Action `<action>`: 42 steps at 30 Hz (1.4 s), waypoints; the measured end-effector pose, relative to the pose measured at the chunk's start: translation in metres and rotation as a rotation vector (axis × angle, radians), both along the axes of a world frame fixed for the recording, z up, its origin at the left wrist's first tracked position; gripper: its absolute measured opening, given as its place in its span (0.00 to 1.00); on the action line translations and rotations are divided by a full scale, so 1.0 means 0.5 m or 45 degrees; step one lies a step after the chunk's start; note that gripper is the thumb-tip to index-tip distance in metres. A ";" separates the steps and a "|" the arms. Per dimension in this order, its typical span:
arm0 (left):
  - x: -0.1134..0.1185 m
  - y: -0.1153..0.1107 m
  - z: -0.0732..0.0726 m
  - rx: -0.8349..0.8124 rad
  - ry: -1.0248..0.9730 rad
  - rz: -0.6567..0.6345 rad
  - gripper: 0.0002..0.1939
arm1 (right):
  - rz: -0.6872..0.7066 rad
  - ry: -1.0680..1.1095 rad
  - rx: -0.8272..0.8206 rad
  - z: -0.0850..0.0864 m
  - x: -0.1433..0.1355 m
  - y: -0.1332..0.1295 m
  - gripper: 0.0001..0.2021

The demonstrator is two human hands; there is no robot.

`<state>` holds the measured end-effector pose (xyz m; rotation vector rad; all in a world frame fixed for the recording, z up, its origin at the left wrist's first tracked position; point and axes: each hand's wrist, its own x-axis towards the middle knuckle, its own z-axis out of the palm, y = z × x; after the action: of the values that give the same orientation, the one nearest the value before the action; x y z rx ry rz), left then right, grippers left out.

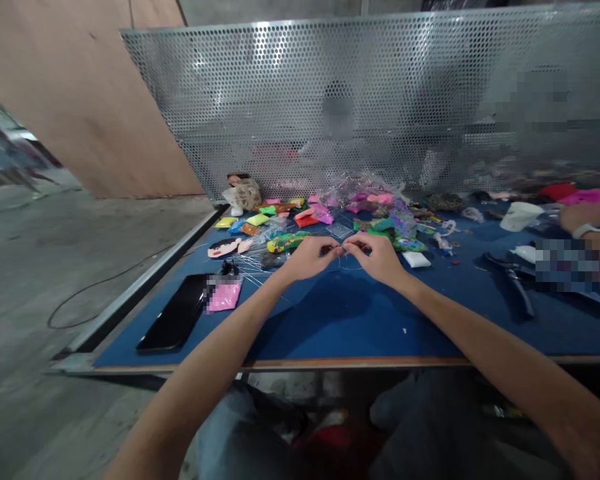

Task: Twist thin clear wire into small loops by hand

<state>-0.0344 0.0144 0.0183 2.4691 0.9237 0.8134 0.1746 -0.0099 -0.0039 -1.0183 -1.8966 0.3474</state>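
My left hand (310,258) and my right hand (375,257) meet fingertip to fingertip above the blue table mat (330,327). Both are pinched closed on a thin wire (351,268), which loops down faintly below the fingers. Any small part between the fingertips is too small to make out. Just behind my left hand lies a yellow and green patterned packet (286,241). A white packet (416,259) rests to the right of my right hand. Several thin wires (253,267) are spread on the mat left of my left hand.
A black phone (174,313) and a pink packet (224,295) lie at the left. Colourful packets crowd the back, below a perforated metal panel (300,100). At the right are a white cup (520,217), dark pliers-like handles (513,287) and another person's hand (586,217).
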 end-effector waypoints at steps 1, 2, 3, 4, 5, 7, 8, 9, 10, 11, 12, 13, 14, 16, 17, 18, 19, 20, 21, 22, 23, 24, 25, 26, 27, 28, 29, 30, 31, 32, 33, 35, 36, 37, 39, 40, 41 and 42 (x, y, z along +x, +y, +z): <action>0.001 0.001 -0.001 -0.063 -0.021 -0.026 0.19 | -0.002 0.007 0.014 0.001 -0.001 -0.001 0.12; 0.001 0.002 -0.003 -0.126 -0.040 -0.055 0.20 | -0.006 0.010 0.034 0.001 -0.002 -0.002 0.11; 0.001 0.003 -0.004 -0.178 -0.055 -0.085 0.21 | -0.009 0.013 0.054 0.001 -0.003 -0.002 0.11; 0.000 0.004 -0.005 -0.210 -0.058 -0.109 0.22 | -0.009 0.018 0.068 0.000 -0.004 -0.001 0.11; -0.001 0.005 -0.006 -0.208 -0.050 -0.116 0.22 | -0.003 0.033 0.070 -0.002 -0.005 0.000 0.11; -0.002 0.005 -0.007 -0.078 -0.002 -0.061 0.21 | 0.023 0.115 0.011 -0.008 -0.007 0.005 0.12; -0.002 0.003 -0.006 0.036 0.036 -0.015 0.19 | 0.042 0.183 -0.049 -0.011 -0.007 0.009 0.12; -0.003 0.002 -0.005 0.161 0.074 0.035 0.17 | 0.061 0.261 -0.116 -0.015 -0.007 0.014 0.13; -0.003 0.000 -0.004 0.281 0.097 0.086 0.15 | 0.081 0.341 -0.180 -0.019 -0.007 0.019 0.14; -0.002 -0.003 -0.002 0.387 0.103 0.134 0.14 | 0.099 0.415 -0.229 -0.022 -0.006 0.024 0.14; -0.002 -0.006 -0.001 0.472 0.097 0.171 0.14 | 0.117 0.480 -0.264 -0.025 -0.005 0.028 0.15; -0.001 -0.009 0.001 0.541 0.085 0.197 0.15 | 0.132 0.533 -0.283 -0.027 -0.003 0.032 0.15; 0.000 -0.012 0.002 0.598 0.075 0.214 0.16 | 0.142 0.577 -0.291 -0.028 -0.002 0.036 0.16; 0.002 -0.016 0.004 0.691 0.085 0.207 0.15 | 0.152 0.639 -0.303 -0.028 0.000 0.040 0.16; 0.003 -0.017 0.003 0.726 0.104 0.194 0.13 | 0.152 0.660 -0.308 -0.027 0.000 0.041 0.16; 0.004 -0.017 0.003 0.755 0.122 0.186 0.12 | 0.151 0.678 -0.314 -0.027 0.000 0.041 0.16; 0.005 -0.017 0.001 0.779 0.134 0.185 0.11 | 0.151 0.695 -0.323 -0.026 -0.001 0.041 0.15; 0.006 -0.016 -0.001 0.797 0.143 0.190 0.11 | 0.151 0.712 -0.332 -0.026 -0.002 0.041 0.15; 0.006 -0.014 -0.003 0.809 0.150 0.196 0.11 | 0.151 0.727 -0.342 -0.025 -0.004 0.040 0.14; 0.007 -0.012 -0.006 0.814 0.157 0.199 0.11 | 0.153 0.743 -0.352 -0.026 -0.006 0.039 0.14; 0.007 -0.010 -0.008 0.813 0.164 0.198 0.11 | 0.154 0.761 -0.363 -0.027 -0.008 0.039 0.14; 0.008 -0.008 -0.010 0.810 0.169 0.197 0.11 | 0.157 0.778 -0.373 -0.028 -0.011 0.038 0.13; 0.008 -0.006 -0.012 0.808 0.174 0.198 0.11 | 0.160 0.795 -0.382 -0.030 -0.012 0.039 0.13; 0.008 -0.005 -0.014 0.808 0.174 0.201 0.11 | 0.163 0.812 -0.393 -0.032 -0.014 0.039 0.14; 0.009 -0.004 -0.015 0.811 0.171 0.207 0.11 | 0.165 0.828 -0.409 -0.034 -0.015 0.040 0.14; 0.009 -0.004 -0.015 0.816 0.165 0.213 0.11 | 0.167 0.842 -0.430 -0.036 -0.016 0.041 0.15; 0.010 -0.004 -0.016 0.821 0.161 0.217 0.11 | 0.171 0.850 -0.454 -0.038 -0.016 0.042 0.15; 0.010 -0.005 -0.015 0.824 0.160 0.216 0.11 | 0.176 0.853 -0.476 -0.039 -0.016 0.042 0.16; 0.011 -0.007 -0.015 0.827 0.161 0.211 0.11 | 0.178 0.846 -0.491 -0.039 -0.016 0.042 0.16; 0.012 -0.008 -0.015 0.828 0.164 0.203 0.12 | 0.177 0.824 -0.494 -0.038 -0.016 0.042 0.16; 0.013 -0.010 -0.015 0.830 0.165 0.194 0.12 | 0.173 0.782 -0.479 -0.037 -0.016 0.042 0.16; 0.016 -0.014 -0.014 0.833 0.159 0.171 0.12 | 0.157 0.655 -0.402 -0.032 -0.014 0.039 0.16; 0.017 -0.017 -0.014 0.836 0.153 0.161 0.12 | 0.149 0.586 -0.352 -0.029 -0.013 0.038 0.16; 0.019 -0.019 -0.014 0.839 0.148 0.152 0.12 | 0.142 0.526 -0.303 -0.027 -0.012 0.036 0.16; 0.021 -0.022 -0.014 0.846 0.140 0.151 0.13 | 0.120 0.448 -0.228 -0.021 -0.010 0.032 0.15; 0.022 -0.024 -0.014 0.851 0.139 0.156 0.13 | 0.101 0.418 -0.200 -0.019 -0.009 0.029 0.15; 0.022 -0.025 -0.014 0.858 0.140 0.163 0.13 | 0.080 0.386 -0.171 -0.017 -0.008 0.027 0.14; 0.023 -0.026 -0.014 0.867 0.142 0.173 0.13 | 0.055 0.354 -0.136 -0.015 -0.008 0.024 0.14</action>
<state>-0.0229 0.0012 0.0111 3.0758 0.9791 1.2061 0.1705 0.0018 -0.0115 -0.9463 -1.6647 0.5902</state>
